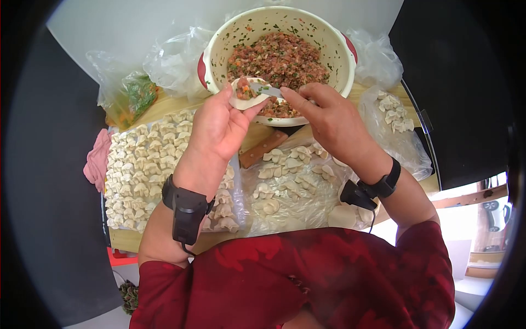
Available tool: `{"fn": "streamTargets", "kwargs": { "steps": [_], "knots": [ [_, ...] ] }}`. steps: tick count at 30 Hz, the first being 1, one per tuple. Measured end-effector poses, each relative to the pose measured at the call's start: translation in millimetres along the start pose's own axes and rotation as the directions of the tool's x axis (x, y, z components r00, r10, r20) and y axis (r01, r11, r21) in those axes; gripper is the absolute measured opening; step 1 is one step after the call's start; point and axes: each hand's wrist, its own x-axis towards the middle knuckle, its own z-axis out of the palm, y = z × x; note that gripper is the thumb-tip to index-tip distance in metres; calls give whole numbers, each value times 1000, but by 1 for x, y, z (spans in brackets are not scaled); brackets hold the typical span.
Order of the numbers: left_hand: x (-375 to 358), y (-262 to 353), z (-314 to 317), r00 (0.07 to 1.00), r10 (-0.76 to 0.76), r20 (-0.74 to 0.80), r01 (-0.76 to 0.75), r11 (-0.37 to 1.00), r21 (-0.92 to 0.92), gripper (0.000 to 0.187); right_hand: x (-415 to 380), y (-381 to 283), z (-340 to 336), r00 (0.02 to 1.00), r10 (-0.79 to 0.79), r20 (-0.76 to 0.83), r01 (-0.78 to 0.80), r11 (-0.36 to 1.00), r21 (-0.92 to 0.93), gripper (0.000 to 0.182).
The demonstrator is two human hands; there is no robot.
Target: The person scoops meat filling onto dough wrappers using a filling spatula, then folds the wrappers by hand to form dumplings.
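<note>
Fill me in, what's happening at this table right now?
A person is filling dumplings. The left hand cups a round wrapper with some filling on it, while the right hand holds a small spreader over it. Behind sits a bowl of minced filling; folded dumplings cover the board below.

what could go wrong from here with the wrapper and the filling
1. The wrapper lies on the left hand fingertips, already heaped with filling; more from the blade in the right hand might make it tear or not seal.
2. The wrapper is held just at the bowl rim, so a slip could drop filling outside it.
3. Finished dumplings crowd the board under both wrists; a lowered arm may squash some.
</note>
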Motion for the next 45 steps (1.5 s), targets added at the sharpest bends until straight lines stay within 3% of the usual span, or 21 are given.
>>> {"fn": "streamTargets", "kwargs": {
  "steps": [4,6,7,9,12,25,28,37,40,43,45],
  "knots": [
    [-1,-1,-11,1000,-9,16,8,998,66,39,-2,5,-18,999,-48,-4,48,999,-15,48],
    [-1,1,-14,999,-23,23,21,997,68,39,0,4,-26,994,102,-34,-94,979,181,46],
    [-3,1,-14,997,-55,48,52,997,65,37,0,2,-26,994,107,-34,-99,979,178,46],
    [-5,0,-10,992,-95,84,90,994,67,35,2,-3,-24,992,127,-8,-116,930,349,44],
    [-9,-2,-7,989,-101,112,91,991,96,38,0,-8,-17,990,141,27,-140,910,390,39],
    [-6,-1,-11,990,-111,89,103,991,83,40,-1,3,-8,975,223,19,-209,874,438,31],
    [-5,-1,-12,990,-117,78,111,991,80,40,1,5,-6,956,292,-29,-229,805,547,27],
    [-7,-2,-3,990,-106,91,99,992,84,38,-1,14,6,963,269,-15,-229,846,481,24],
    [-2,-4,-8,992,-96,77,90,993,81,38,-3,17,3,923,374,-93,-328,889,319,23],
    [0,-1,-7,992,-92,82,86,993,81,37,-1,11,-4,879,470,-75,-413,830,374,22],
    [1,-1,-7,992,-98,85,91,992,88,37,-1,1,-7,872,481,95,-446,698,561,20]
  ]
}}
